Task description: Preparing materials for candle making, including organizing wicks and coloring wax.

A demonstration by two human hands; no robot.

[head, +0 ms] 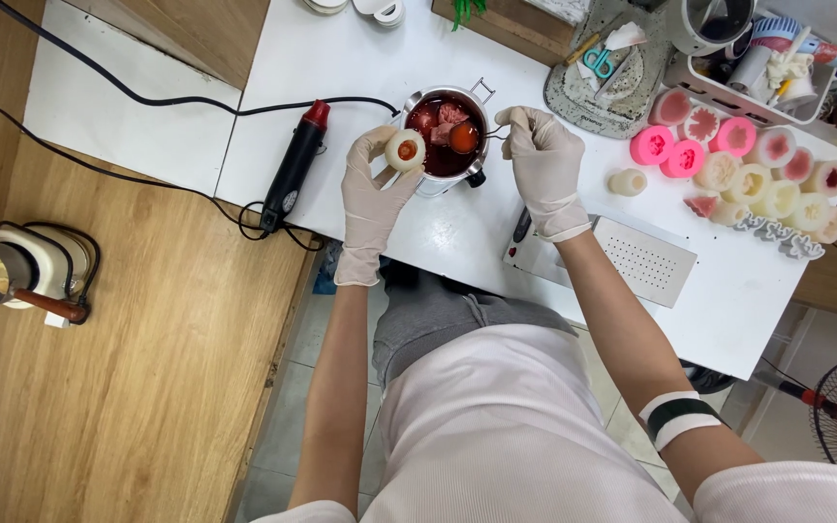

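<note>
My left hand (370,189), in a white glove, holds a small round cream candle (405,150) with a red centre, right beside a metal pot (448,136). The pot holds dark red liquid wax with pink chunks. My right hand (542,160), also gloved, grips the handle of a spoon (465,137) whose bowl is full of red wax and hovers over the pot, close to the candle.
A black heat gun (294,167) with a red tip lies left of the pot, its cable trailing off the white table (341,68). Several pink and cream candles (748,174) crowd the right side. A flat perforated metal device (632,257) sits near the table edge.
</note>
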